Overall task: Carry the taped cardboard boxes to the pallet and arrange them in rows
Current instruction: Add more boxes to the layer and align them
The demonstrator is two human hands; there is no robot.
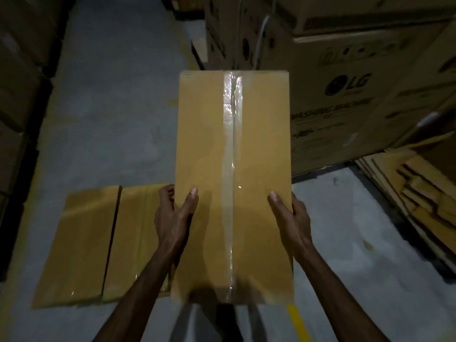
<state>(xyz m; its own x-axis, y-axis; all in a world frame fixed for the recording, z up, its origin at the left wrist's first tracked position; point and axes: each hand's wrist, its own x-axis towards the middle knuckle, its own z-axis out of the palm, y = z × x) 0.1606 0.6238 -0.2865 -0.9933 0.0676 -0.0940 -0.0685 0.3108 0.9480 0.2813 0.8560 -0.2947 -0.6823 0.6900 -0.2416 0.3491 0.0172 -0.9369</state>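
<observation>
I read the supporting surface as a grey concrete floor [118,95]. Two tan boxes [81,243] lie on it at lower left, side by side and touching. Large printed cartons [345,107] stand on it at right. Flattened cardboard sheets [419,188] are stacked just beside them. A yellow floor marking [294,319] shows near the bottom edge.
</observation>
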